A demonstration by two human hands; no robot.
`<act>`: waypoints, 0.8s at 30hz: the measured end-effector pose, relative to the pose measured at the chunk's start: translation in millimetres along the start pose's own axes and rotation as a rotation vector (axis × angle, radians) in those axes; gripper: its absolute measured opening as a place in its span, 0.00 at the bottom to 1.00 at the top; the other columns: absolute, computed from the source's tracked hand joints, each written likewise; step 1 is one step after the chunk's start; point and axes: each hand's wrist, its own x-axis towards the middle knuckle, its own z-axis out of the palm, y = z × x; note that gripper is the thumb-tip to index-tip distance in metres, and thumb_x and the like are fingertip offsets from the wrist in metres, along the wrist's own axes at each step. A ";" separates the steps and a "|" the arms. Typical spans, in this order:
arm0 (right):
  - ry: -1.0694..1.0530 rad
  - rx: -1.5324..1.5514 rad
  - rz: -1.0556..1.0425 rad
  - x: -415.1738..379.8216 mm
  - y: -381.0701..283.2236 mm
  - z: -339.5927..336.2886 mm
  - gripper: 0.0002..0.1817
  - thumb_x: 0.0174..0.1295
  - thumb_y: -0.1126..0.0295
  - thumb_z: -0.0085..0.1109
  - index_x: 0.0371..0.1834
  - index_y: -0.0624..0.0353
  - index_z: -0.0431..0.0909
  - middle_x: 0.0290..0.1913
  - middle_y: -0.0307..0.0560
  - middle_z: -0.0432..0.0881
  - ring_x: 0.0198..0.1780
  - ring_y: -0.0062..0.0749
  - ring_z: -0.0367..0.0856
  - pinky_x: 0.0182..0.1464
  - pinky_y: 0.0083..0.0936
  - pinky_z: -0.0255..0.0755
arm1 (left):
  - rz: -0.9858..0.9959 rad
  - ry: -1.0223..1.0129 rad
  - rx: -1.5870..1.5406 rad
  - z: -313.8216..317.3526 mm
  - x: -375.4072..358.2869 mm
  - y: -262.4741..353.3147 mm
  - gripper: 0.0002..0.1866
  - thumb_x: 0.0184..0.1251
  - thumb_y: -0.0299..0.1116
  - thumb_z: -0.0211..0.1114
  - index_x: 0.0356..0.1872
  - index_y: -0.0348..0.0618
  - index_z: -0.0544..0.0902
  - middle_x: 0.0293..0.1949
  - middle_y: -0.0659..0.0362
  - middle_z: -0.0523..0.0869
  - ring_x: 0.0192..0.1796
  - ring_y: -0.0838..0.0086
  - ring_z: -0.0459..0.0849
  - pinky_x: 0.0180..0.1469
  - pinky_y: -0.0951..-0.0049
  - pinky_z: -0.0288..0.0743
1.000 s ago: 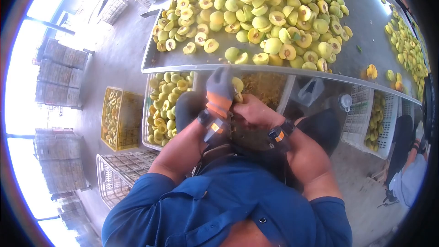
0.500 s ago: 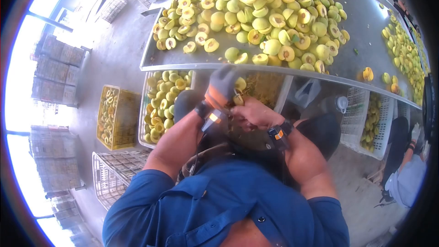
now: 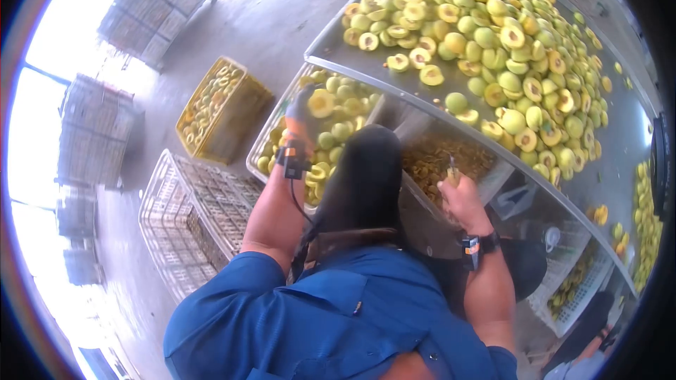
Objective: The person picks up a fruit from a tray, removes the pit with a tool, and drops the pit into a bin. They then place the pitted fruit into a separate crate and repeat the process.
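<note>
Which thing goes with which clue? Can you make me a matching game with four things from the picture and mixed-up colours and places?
Things:
1. left hand
2. right hand
3. yellow crate
4. shirt

Clues:
A. gripping a small tool
B. blue
C. wearing a grey and orange glove
D. standing on the floor with fruit pieces inside

Right pairs: 1-C, 2-A, 3-D, 4-B
</note>
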 end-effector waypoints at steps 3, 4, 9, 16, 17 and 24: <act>-0.022 -0.064 0.011 4.5 3.3 6.7 0.11 0.72 0.68 0.62 0.34 0.59 0.72 0.21 0.37 0.73 0.14 0.24 0.72 0.17 0.28 0.66 | -0.353 0.294 -0.022 -84.8 3.1 -27.1 0.17 0.64 0.28 0.74 0.54 0.42 0.91 0.50 0.45 0.93 0.51 0.54 0.93 0.52 0.60 0.87; -0.025 -0.081 0.018 6.4 6.3 7.4 0.11 0.72 0.68 0.61 0.34 0.60 0.72 0.21 0.37 0.73 0.14 0.24 0.72 0.16 0.28 0.66 | -0.260 0.161 0.653 -116.1 6.4 -55.9 0.13 0.64 0.29 0.74 0.50 0.44 0.92 0.48 0.48 0.93 0.50 0.56 0.93 0.51 0.60 0.87; 0.012 -0.174 0.087 17.2 13.9 10.9 0.11 0.72 0.68 0.62 0.34 0.61 0.73 0.21 0.38 0.73 0.15 0.24 0.73 0.17 0.29 0.68 | -0.135 -0.018 1.764 -150.7 -19.6 -67.9 0.07 0.64 0.35 0.73 0.39 0.49 0.94 0.45 0.52 0.94 0.49 0.57 0.93 0.50 0.58 0.86; 0.036 -0.235 0.152 35.4 20.8 14.7 0.10 0.72 0.68 0.61 0.36 0.63 0.74 0.20 0.40 0.73 0.16 0.27 0.74 0.18 0.31 0.67 | -0.099 0.340 1.458 -199.8 32.9 -99.5 0.13 0.65 0.39 0.70 0.47 0.47 0.94 0.48 0.47 0.94 0.51 0.51 0.92 0.55 0.56 0.84; 0.049 -0.248 0.155 37.4 22.0 16.2 0.10 0.72 0.68 0.61 0.36 0.63 0.75 0.20 0.40 0.73 0.16 0.27 0.74 0.18 0.31 0.67 | -0.134 0.489 1.213 -199.6 37.9 -94.2 0.14 0.66 0.39 0.69 0.48 0.47 0.94 0.48 0.46 0.94 0.52 0.49 0.92 0.56 0.55 0.84; 0.038 -0.293 0.219 52.7 25.2 21.2 0.10 0.71 0.68 0.61 0.37 0.65 0.76 0.21 0.42 0.75 0.16 0.29 0.74 0.18 0.31 0.68 | -0.260 0.187 1.490 -255.8 53.4 -92.2 0.21 0.77 0.50 0.62 0.57 0.47 0.91 0.54 0.47 0.92 0.58 0.48 0.89 0.59 0.54 0.82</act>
